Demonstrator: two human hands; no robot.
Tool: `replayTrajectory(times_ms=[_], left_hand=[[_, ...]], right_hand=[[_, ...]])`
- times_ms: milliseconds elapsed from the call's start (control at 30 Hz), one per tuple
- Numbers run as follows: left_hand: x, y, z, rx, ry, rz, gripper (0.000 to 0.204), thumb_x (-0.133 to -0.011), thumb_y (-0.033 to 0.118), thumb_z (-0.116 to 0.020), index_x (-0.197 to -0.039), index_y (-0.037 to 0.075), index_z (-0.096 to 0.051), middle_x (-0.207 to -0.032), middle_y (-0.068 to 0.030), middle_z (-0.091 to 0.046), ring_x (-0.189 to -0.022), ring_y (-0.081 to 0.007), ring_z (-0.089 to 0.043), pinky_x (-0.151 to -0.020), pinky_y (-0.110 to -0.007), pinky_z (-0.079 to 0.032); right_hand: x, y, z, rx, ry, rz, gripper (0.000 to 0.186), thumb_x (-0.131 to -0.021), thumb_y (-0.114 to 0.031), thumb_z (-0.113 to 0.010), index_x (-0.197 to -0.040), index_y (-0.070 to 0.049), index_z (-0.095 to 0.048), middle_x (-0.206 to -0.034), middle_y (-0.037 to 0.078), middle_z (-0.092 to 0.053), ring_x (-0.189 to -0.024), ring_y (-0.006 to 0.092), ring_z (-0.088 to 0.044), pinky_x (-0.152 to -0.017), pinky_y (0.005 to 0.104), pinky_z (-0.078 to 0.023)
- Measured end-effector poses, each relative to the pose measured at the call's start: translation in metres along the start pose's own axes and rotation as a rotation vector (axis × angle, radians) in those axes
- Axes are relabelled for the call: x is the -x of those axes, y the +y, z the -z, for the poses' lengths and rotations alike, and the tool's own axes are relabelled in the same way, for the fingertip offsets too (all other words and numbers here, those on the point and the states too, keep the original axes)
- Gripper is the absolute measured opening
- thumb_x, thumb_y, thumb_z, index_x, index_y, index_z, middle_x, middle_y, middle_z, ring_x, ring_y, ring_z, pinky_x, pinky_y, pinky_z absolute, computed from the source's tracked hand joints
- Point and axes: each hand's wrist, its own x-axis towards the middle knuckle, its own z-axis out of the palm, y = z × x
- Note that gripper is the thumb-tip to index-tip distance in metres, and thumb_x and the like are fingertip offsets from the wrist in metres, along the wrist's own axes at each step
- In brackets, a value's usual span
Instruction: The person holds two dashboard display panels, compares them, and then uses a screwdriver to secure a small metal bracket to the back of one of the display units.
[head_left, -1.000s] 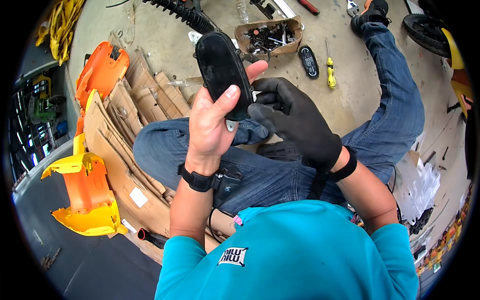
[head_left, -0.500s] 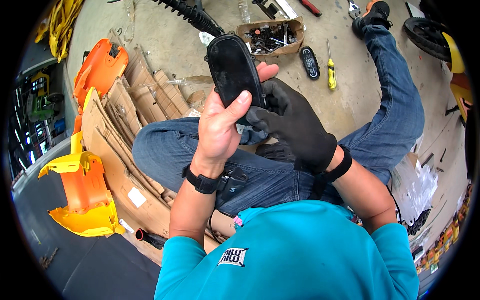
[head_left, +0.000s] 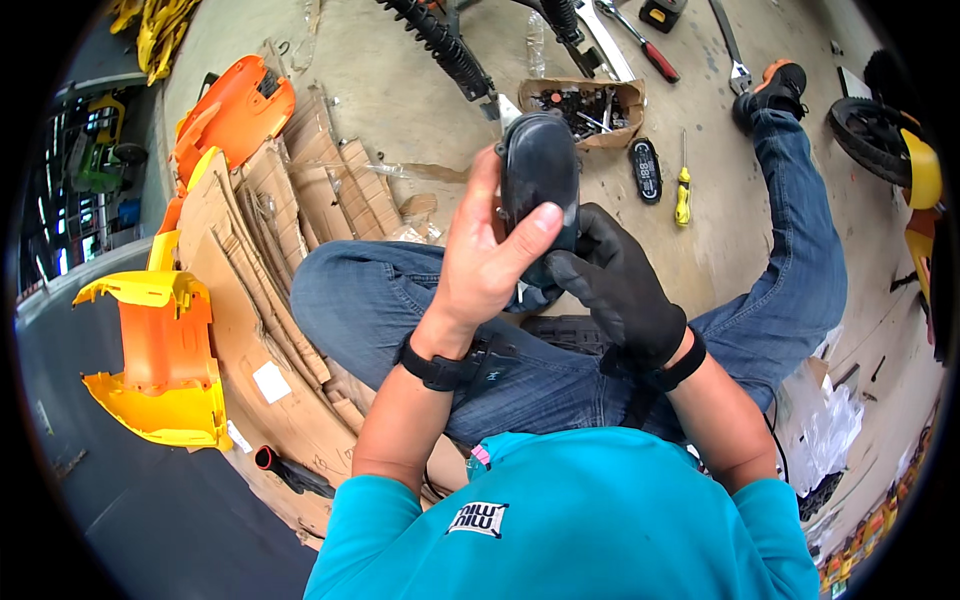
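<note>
Held up over my lap is a black oval plastic housing [head_left: 541, 165], its long side nearly upright in view and its smooth face tilted. My bare left hand [head_left: 488, 262] grips it from the left, thumb across the face and fingers round the far edge. At its lower right edge, my right hand [head_left: 628, 290], in a black glove, has its fingers bent and pressed against the housing; what the fingertips pinch underneath is hidden. Beyond, on the floor, lie an oval black display panel [head_left: 646, 170] and a screwdriver [head_left: 683, 195] with a yellow handle.
A cardboard box [head_left: 632, 112] of screws and small parts stands ahead, beside a black coil-spring shock absorber [head_left: 437, 48]. Flattened cardboard [head_left: 225, 330] and orange-yellow plastic panels [head_left: 160, 350] lie left. An adjustable wrench [head_left: 738, 70], a wheel [head_left: 868, 135] and a plastic bag [head_left: 832, 425] are right.
The housing has turned in my hands, so its face looks narrower and more upright. My left fingertips, which stuck out past its right edge, are now behind it. The view has shifted slightly.
</note>
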Motion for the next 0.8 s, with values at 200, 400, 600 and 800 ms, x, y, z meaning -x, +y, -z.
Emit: replayTrajectory(times_ms=[200, 400, 600, 800], left_hand=[[0.002, -0.003, -0.001, -0.014, -0.033, 0.013, 0.048, -0.096, 0.017, -0.061, -0.137, -0.004, -0.045, -0.131, -0.0227, -0.059, -0.117, -0.0338, -0.063, -0.101, -0.045, -0.049], [0.004, -0.001, 0.001, 0.044, -0.038, 0.035, 0.044, -0.097, 0.015, -0.060, -0.135, -0.004, -0.048, -0.122, -0.0219, -0.064, -0.114, -0.0338, -0.064, -0.100, -0.045, -0.051], [0.004, -0.002, 0.004, 0.091, 0.029, 0.091, 0.035, -0.098, 0.015, -0.060, -0.127, -0.004, -0.052, -0.112, -0.0172, -0.066, -0.102, -0.0290, -0.069, -0.093, -0.041, -0.054], [0.006, 0.002, 0.011, 0.010, 0.202, 0.040, 0.025, -0.099, 0.012, -0.058, -0.119, -0.003, -0.056, -0.109, -0.0152, -0.067, -0.096, -0.0246, -0.070, -0.088, -0.037, -0.056]], right_hand=[[0.000, 0.003, -0.004, -0.066, -0.042, -0.050, 0.049, -0.092, -0.014, -0.070, -0.134, 0.001, -0.048, -0.116, 0.006, -0.061, -0.102, 0.0104, -0.059, -0.087, 0.0271, -0.051], [-0.001, 0.011, -0.006, -0.055, -0.050, -0.021, 0.048, -0.093, -0.013, -0.069, -0.134, 0.001, -0.048, -0.116, 0.006, -0.061, -0.101, 0.0102, -0.059, -0.085, 0.0270, -0.051], [-0.004, 0.006, -0.008, 0.004, -0.041, -0.021, 0.047, -0.093, -0.013, -0.069, -0.134, 0.000, -0.050, -0.117, 0.006, -0.062, -0.102, 0.0108, -0.060, -0.088, 0.0280, -0.051], [-0.011, 0.012, 0.020, 0.014, -0.079, -0.116, 0.049, -0.100, -0.031, -0.061, -0.137, -0.003, -0.048, -0.108, 0.009, -0.067, -0.093, 0.0131, -0.064, -0.080, 0.0271, -0.053]])
